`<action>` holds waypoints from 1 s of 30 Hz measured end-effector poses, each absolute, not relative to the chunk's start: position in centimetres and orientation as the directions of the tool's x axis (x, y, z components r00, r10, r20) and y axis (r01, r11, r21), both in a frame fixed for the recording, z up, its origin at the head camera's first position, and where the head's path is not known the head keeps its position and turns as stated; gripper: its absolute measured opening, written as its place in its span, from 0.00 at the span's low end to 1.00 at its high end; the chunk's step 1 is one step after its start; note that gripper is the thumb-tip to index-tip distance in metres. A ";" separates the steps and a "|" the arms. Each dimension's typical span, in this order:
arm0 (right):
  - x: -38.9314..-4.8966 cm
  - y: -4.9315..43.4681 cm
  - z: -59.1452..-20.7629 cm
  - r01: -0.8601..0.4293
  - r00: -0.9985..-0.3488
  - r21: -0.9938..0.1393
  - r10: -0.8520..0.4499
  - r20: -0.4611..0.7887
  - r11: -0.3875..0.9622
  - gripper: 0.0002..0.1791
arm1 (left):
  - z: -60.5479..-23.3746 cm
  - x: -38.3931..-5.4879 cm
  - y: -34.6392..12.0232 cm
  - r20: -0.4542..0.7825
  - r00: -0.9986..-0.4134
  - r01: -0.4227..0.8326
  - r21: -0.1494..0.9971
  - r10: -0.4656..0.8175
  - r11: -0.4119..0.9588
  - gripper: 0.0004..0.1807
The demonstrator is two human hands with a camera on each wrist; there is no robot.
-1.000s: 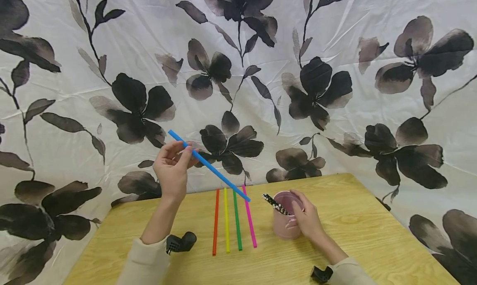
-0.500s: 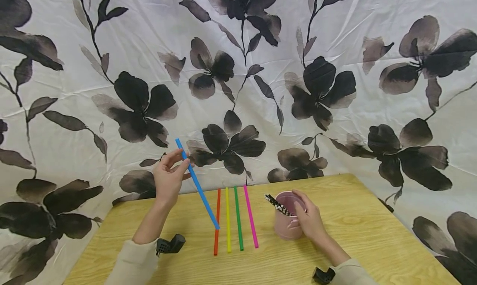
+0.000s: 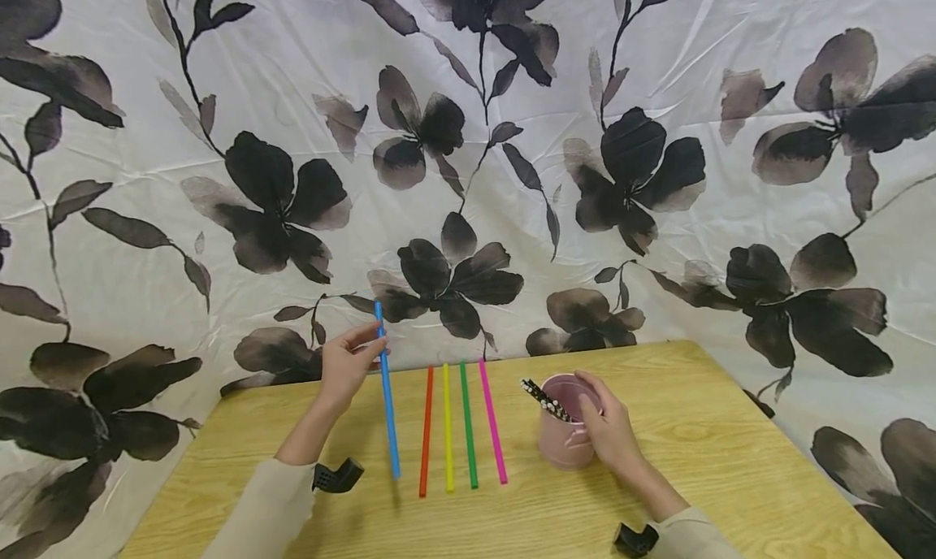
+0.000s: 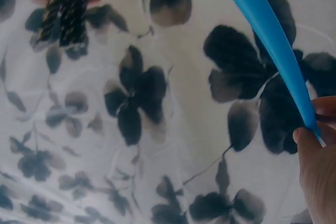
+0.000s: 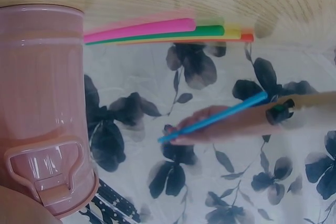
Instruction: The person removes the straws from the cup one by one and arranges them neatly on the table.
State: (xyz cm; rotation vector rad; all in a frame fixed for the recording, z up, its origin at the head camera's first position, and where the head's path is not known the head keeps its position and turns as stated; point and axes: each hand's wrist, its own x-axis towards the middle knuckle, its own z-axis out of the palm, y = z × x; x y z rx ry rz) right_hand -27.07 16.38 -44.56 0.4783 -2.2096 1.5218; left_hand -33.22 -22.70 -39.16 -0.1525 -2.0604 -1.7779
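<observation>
My left hand (image 3: 349, 367) pinches a blue straw (image 3: 388, 417) near its top end, between thumb and fingers. The straw points down toward the table, left of a row of straws, its lower end close over the wood. Red (image 3: 426, 433), yellow (image 3: 448, 433), green (image 3: 469, 429) and pink (image 3: 493, 425) straws lie side by side, running away from me. My right hand (image 3: 611, 431) grips a pink mug (image 3: 557, 445) at its right side and rim. Black straws with white spots (image 3: 543, 398) lean out of the mug to the left. In the right wrist view the mug's handle (image 5: 79, 156) shows.
All of this stands on a light wooden table (image 3: 717, 461). A white cloth with dark flowers (image 3: 504, 210) hangs right behind its far edge. Black wrist cameras (image 3: 338, 475) sit at both cuffs.
My left hand has swung the blue straw from a slant toward the mug to nearly upright, lowering it left of the red straw. The right hand keeps holding the mug in place.
</observation>
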 end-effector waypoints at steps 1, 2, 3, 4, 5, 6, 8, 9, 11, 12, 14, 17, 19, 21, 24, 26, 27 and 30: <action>-27.1 16.4 -44.6 -0.501 -0.854 -0.794 -0.046 0.519 0.344 0.18 | -39.6 -33.5 -22.8 0.367 -0.914 0.335 0.923 -0.171 0.187 0.19; -27.1 16.4 -44.5 -0.504 -0.852 -0.793 -0.047 0.521 0.343 0.18 | -39.9 -33.7 -22.9 0.356 -0.920 0.325 0.927 -0.164 0.187 0.19; -27.1 16.4 -44.5 -0.505 -0.852 -0.793 -0.049 0.522 0.341 0.18 | -40.3 -33.9 -22.9 0.346 -0.925 0.315 0.930 -0.157 0.191 0.19; -27.1 16.4 -44.5 -0.507 -0.851 -0.792 -0.049 0.523 0.340 0.18 | -40.7 -34.1 -23.0 0.334 -0.930 0.304 0.934 -0.151 0.188 0.19; -27.1 16.4 -44.5 -0.508 -0.850 -0.792 -0.050 0.524 0.338 0.19 | -41.0 -34.3 -23.1 0.324 -0.935 0.295 0.936 -0.143 0.190 0.19; -27.0 16.3 -44.5 -0.508 -0.851 -0.794 -0.049 0.523 0.334 0.19 | -41.4 -34.5 -23.2 0.314 -0.940 0.285 0.939 -0.137 0.194 0.19; -26.9 16.3 -44.5 -0.504 -0.854 -0.800 -0.048 0.518 0.326 0.19 | -42.1 -34.8 -23.3 0.290 -0.949 0.261 0.944 -0.126 0.203 0.18; -26.9 16.4 -44.5 -0.501 -0.856 -0.803 -0.049 0.515 0.323 0.19 | -42.4 -34.8 -23.4 0.284 -0.951 0.254 0.943 -0.124 0.214 0.19; -26.9 16.4 -44.5 -0.497 -0.860 -0.812 -0.052 0.507 0.305 0.19 | -43.0 -35.0 -23.6 0.271 -0.956 0.242 0.946 -0.116 0.218 0.19; -27.2 16.5 -44.9 -0.500 -0.859 -0.810 -0.055 0.509 0.305 0.19 | -43.3 -35.1 -23.8 0.262 -0.959 0.235 0.949 -0.112 0.212 0.19; -27.8 16.8 -45.8 -0.503 -0.858 -0.810 -0.063 0.509 0.302 0.19 | -43.7 -35.2 -24.0 0.242 -0.965 0.217 0.954 -0.101 0.208 0.20; -28.7 17.4 -47.1 -0.513 -0.851 -0.791 -0.075 0.520 0.334 0.19 | -44.4 -35.4 -24.5 0.203 -0.976 0.185 0.962 -0.072 0.202 0.21; -29.0 17.5 -47.5 -0.512 -0.852 -0.785 -0.087 0.516 0.349 0.19 | -45.1 -35.6 -24.7 0.192 -0.980 0.174 0.960 -0.060 0.220 0.21; -28.9 17.4 -47.3 -0.515 -0.849 -0.777 -0.087 0.522 0.364 0.19 | -45.7 -35.8 -24.9 0.202 -0.978 0.186 0.955 -0.044 0.232 0.21; -28.2 17.1 -46.4 -0.521 -0.845 -0.784 -0.077 0.529 0.336 0.18 | -46.9 -36.2 -25.3 0.235 -0.972 0.221 0.944 -0.027 0.244 0.21; -27.8 16.9 -45.8 -0.526 -0.842 -0.786 -0.067 0.536 0.324 0.18 | -47.3 -36.4 -25.2 0.238 -0.971 0.224 0.937 -0.023 0.266 0.21; -27.6 16.8 -45.5 -0.531 -0.839 -0.786 -0.067 0.540 0.317 0.18 | -47.4 -36.5 -25.1 0.232 -0.972 0.218 0.937 -0.022 0.274 0.20; -27.8 16.9 -45.6 -0.538 -0.834 -0.773 -0.079 0.546 0.336 0.18 | -47.4 -36.5 -24.6 0.182 -0.982 0.159 0.935 -0.044 0.316 0.21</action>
